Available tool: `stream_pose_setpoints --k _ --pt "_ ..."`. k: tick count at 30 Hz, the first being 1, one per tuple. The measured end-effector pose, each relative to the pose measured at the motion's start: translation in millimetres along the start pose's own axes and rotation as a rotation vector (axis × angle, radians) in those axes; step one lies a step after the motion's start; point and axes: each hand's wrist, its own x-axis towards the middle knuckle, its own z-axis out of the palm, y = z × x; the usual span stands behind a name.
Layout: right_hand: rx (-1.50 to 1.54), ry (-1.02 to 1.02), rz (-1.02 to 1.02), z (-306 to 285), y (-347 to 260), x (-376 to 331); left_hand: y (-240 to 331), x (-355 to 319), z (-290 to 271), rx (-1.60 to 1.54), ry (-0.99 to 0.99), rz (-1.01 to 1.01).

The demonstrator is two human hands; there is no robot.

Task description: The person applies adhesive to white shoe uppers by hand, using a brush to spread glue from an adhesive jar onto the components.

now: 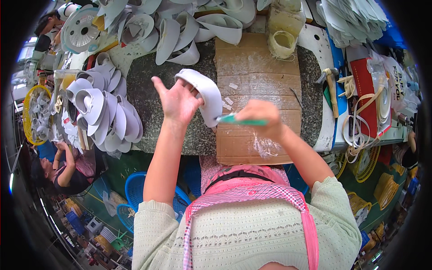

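My left hand (176, 101) holds a white shoe upper piece (205, 94) upright above the speckled stone slab (148, 96). My right hand (262, 118) grips a green-handled brush (238, 120), and its tip touches the lower edge of the white piece. Under both hands lies a brown cardboard sheet (256, 72) smeared with dried glue.
Stacks of white shoe pieces (105, 112) lie at the left and along the far edge (180, 31). A glue pot (282, 42) stands at the back, with a hammer (332, 87) and tape rolls (382, 105) at the right. Another person (67, 168) sits at lower left by blue baskets (135, 191).
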Motion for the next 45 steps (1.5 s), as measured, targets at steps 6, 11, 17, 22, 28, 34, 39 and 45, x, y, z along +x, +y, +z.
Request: stream_pose_setpoints --k 6,11,17,22,28,34,39,45 --pt "-0.347 0.560 0.438 -84.5 54.5 34.1 -16.6 37.5 -31.8 0.608 0.103 0.181" --pt "-0.723 0.445 0.246 -125.0 114.1 28.1 -29.3 43.0 -53.6 1.467 -0.023 0.629" --pt "-0.684 0.651 0.503 -149.8 99.7 5.6 -34.5 38.0 -79.4 1.856 -0.046 1.029" --pt "-0.303 0.743 0.467 -124.3 71.6 -0.3 -21.5 40.7 -69.5 1.832 0.128 1.037" --pt "-0.137 0.786 0.450 -113.9 65.1 -6.8 -2.0 29.7 -64.3 0.387 -0.138 0.595" --pt "-0.111 0.782 0.496 -106.7 60.5 -13.9 21.6 -5.9 -85.2 0.360 -0.072 0.497" --pt "-0.107 0.777 0.519 -103.0 58.5 -17.5 -19.5 -28.7 -105.0 2.176 -0.154 1.083" --pt "0.077 0.734 0.512 -79.8 47.5 -6.8 -22.4 0.1 -105.4 1.892 -0.184 1.467"
